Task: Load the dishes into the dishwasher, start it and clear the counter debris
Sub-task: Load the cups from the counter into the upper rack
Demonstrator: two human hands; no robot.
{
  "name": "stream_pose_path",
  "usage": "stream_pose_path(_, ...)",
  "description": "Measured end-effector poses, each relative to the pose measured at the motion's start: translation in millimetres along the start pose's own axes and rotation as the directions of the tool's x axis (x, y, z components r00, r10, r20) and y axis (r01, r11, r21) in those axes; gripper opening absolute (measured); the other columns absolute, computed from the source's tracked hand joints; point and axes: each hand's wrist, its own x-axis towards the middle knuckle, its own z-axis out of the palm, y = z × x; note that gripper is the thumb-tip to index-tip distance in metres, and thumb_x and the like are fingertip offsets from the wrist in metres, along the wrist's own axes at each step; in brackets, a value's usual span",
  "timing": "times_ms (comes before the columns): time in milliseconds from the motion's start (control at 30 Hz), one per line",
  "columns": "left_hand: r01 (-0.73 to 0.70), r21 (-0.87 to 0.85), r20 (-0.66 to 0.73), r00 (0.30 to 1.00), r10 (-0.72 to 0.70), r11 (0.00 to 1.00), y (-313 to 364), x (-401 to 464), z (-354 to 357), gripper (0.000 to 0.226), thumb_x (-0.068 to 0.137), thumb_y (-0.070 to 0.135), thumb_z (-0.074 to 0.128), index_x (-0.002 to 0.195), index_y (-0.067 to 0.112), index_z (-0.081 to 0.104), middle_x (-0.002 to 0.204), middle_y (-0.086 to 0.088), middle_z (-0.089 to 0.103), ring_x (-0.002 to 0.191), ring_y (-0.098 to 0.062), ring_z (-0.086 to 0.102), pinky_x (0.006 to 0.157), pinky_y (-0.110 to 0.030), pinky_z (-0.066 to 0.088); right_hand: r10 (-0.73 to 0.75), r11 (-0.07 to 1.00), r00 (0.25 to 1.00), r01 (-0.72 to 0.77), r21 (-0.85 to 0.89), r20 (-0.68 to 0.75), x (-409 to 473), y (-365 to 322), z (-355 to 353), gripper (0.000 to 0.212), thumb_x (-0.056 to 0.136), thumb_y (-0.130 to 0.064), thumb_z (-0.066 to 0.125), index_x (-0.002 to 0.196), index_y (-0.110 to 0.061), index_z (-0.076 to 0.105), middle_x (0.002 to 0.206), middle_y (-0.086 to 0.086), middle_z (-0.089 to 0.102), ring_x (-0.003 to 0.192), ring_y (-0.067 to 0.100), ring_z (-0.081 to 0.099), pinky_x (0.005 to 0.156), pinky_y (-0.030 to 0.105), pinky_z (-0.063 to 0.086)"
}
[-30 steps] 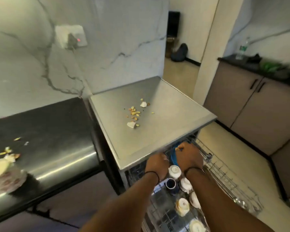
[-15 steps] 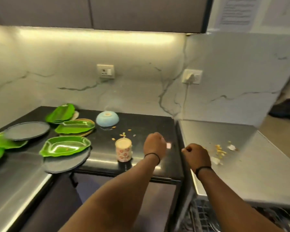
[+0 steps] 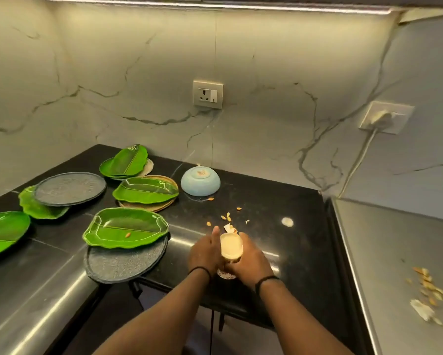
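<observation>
Near the front edge of the black stone counter [image 3: 266,201], I am cupping a small cream cup with a floral print [image 3: 231,245] between both hands. My left hand [image 3: 205,252] is wrapping its left side, my right hand [image 3: 250,257] is curling round the right; the base is looking just clear of the stone, though I cannot tell for certain. Risk: the cup is sitting close to the counter lip, so a slip is sending it to the floor. Husk-like yellow food scraps [image 3: 228,217] are lying just beyond it; my knuckles may be scattering them. Farther out, an upturned pale blue bowl [image 3: 200,181] and green leaf-shaped plates [image 3: 127,230] are waiting; one is overhanging a grey round plate [image 3: 124,262] that is itself jutting past the edge.
</observation>
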Motion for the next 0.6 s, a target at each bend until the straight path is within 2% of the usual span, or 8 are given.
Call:
stream_pose_path(100,-0.015,-0.021,-0.008,1.0,0.015,1.0,2,5,10,0.066,0.099,0.056,0.022,0.086,0.011,0.069,0.104,-0.016,0.069,0.097,-0.033,0.061,0.08,-0.037,0.045,0.006,1.0,0.998,-0.007,-0.019,-0.066,16,2,1,0.072,0.06,-0.051,0.079,0.122,-0.033,0.046,0.113,-0.005,0.064,0.099,0.018,0.06,0.078,0.031,0.05)
stream_pose_path(233,-0.079,0.035,-0.032,0.996,0.08,0.996,23,16,-3,0.066,0.1,0.055,0.021,0.102,0.012,0.071,0.114,-0.019,0.067,0.107,-0.035,0.059,0.078,-0.035,0.039,-0.017,0.997,0.993,0.009,-0.074,-0.119,27,-7,-12,0.071,0.061,-0.058,0.077,0.12,-0.031,0.047,0.115,0.0,0.065,0.103,0.024,0.062,0.074,0.029,0.047)
stream_pose_path(367,-0.258,0.013,0.0,0.966,0.258,0.966,73,-5,14,0.065,0.102,0.051,0.023,0.099,0.007,0.071,0.111,-0.024,0.066,0.106,-0.039,0.059,0.083,-0.04,0.043,0.007,0.999,0.963,-0.019,-0.041,-0.27,3,9,-61,0.076,0.054,-0.062,0.078,0.113,-0.024,0.049,0.114,0.004,0.064,0.103,0.027,0.062,0.076,0.032,0.05)
stream_pose_path(500,-0.436,-0.071,0.116,0.889,0.442,0.897,143,-75,75,0.065,0.101,0.052,0.027,0.081,0.004,0.067,0.095,-0.023,0.068,0.094,-0.039,0.062,0.078,-0.041,0.044,0.069,0.991,0.893,-0.112,-0.071,-0.444,-70,67,-140,0.079,0.059,-0.053,0.081,0.122,-0.018,0.047,0.117,0.01,0.062,0.105,0.031,0.06,0.078,0.035,0.05)
stream_pose_path(600,-0.582,-0.113,0.271,0.762,0.588,0.805,200,-157,125,0.059,0.1,0.049,0.035,0.078,0.005,0.066,0.092,-0.022,0.068,0.092,-0.037,0.062,0.074,-0.038,0.044,0.1,0.973,0.802,-0.201,-0.109,-0.589,-159,114,-202,0.076,0.068,-0.046,0.079,0.128,-0.013,0.047,0.12,0.013,0.062,0.109,0.032,0.059,0.081,0.036,0.047)
